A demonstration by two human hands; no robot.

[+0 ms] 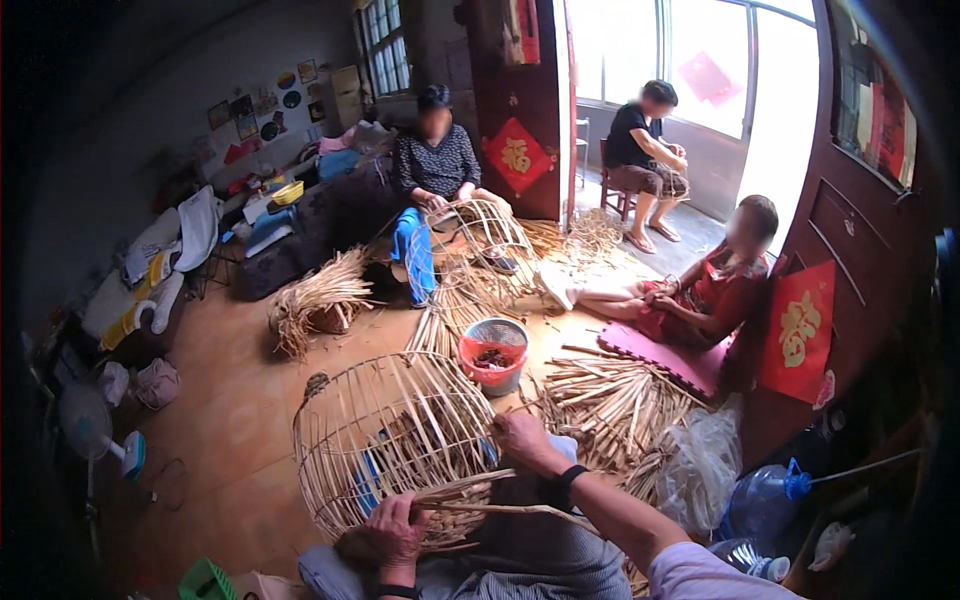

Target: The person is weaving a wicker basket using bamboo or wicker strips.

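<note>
An unfinished woven basket of pale stalks lies on its side in front of me, its ribs forming an open cage. At its near edge, my left hand is closed on dried stalks that reach to the right over my lap. My right hand is closed at the basket's right side, with the thing in its fingers too small to make out. Part of the weave behind my left hand is hidden.
A grey bucket with a red lining stands beyond the basket. Stalk piles and a plastic bag lie to the right. One person works on another basket; a seated person and another sit near the doorway.
</note>
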